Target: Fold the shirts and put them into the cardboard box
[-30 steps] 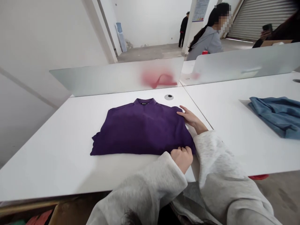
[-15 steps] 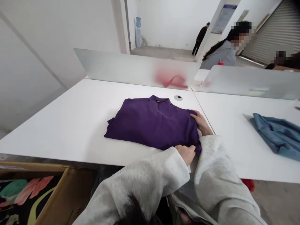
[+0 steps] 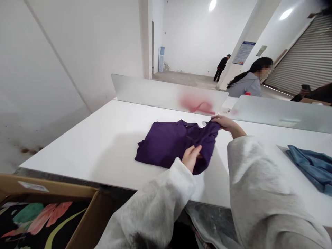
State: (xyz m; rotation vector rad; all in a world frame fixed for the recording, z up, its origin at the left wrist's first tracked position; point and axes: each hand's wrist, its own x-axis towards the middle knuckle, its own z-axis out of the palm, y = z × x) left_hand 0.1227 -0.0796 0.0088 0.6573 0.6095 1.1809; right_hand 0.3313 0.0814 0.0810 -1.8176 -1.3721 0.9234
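A folded purple shirt lies on the white table, its collar toward the far side. At its right side the cloth is lifted off the tabletop. My right hand pinches the raised far right corner between thumb and fingers. My left hand grips the cloth near the shirt's front right part; some of its fingertips are hidden in the fabric.
Frosted partitions stand along the table's far edge. A blue folded garment lies to the right. At the lower left is a cardboard box holding flower-patterned cloth. Two people are beyond the partitions.
My right hand has raised the shirt's right edge off the table and drawn it up. My left hand has shifted left onto the cloth. The camera view has tilted upward.
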